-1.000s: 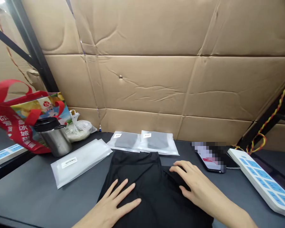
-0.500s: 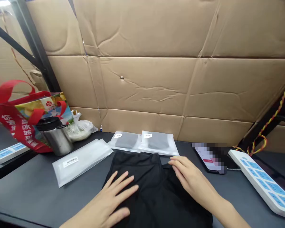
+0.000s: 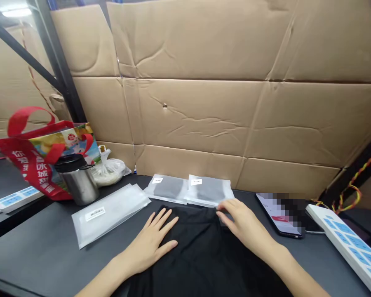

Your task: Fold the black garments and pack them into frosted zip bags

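A black garment (image 3: 200, 251) of soft, slightly wrinkled cloth lies spread on the dark table, its banded top edge pointing away from me. My left hand (image 3: 150, 245) rests flat on its upper left side, fingers apart. At the upper right corner, my right hand (image 3: 245, 227) pinches the edge of the cloth between thumb and fingers. Just beyond that edge are two frosted plastic packets with dark contents, a left one (image 3: 168, 188) and a right one (image 3: 210, 192). Left of the garment lies a longer frosted packet (image 3: 111, 216) with a barcode label.
On the left stand a steel tumbler (image 3: 80, 185), a red carrier bag (image 3: 27, 161) and a tied plastic bag (image 3: 109, 171). A phone (image 3: 275, 210) and a white power strip (image 3: 346, 243) lie at the right. Behind rises a cardboard wall (image 3: 198, 111); another power strip (image 3: 17, 200) sits far left.
The garment's right upper part now lies straighter and wider. My left hand has shifted up toward the top edge, and my right hand has moved slightly left along it. The view has shifted a little.
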A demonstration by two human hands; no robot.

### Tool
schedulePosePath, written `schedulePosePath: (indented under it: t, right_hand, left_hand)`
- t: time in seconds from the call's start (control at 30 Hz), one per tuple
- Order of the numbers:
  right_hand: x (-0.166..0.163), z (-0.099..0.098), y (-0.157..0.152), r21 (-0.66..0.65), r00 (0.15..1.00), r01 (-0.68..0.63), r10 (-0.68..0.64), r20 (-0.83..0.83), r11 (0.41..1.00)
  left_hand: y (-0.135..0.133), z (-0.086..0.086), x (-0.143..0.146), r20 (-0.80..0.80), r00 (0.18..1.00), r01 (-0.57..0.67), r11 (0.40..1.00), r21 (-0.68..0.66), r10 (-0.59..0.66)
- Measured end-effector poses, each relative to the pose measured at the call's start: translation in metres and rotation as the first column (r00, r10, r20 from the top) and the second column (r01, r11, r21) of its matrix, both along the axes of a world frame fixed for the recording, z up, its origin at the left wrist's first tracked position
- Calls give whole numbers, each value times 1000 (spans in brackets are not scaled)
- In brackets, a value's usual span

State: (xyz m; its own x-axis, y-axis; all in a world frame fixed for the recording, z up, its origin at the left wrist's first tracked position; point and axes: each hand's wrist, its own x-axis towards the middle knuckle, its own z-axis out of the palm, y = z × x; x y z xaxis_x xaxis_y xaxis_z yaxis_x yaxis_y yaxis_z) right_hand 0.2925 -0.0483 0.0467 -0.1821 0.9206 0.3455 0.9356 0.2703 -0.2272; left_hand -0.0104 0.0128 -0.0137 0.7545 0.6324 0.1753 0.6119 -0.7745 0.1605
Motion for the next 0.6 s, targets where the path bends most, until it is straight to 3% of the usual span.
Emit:
schedulePosePath:
  t: [0.1,0.3,0.43,0.6]
  right_hand:
    - [-48,10,38,83,963,-108,83,256,991]
    - [-125,-11,107,17,895,-202,177,408,979]
    - [-142,-22,123,-32,879,-150,148,454,988]
    - [-139,-17,124,-66,880,-98,117,461,993]
  left_hand:
    - [0,0,1,-2,1000,-19,1000,5,19]
    - [-2,0,1,-24,999,-43,999,22,44]
    - [-2,-2,-1,1,999,-33,999,37,33]
    - [-2,-3,-1,-2,999,-34,999,27,34]
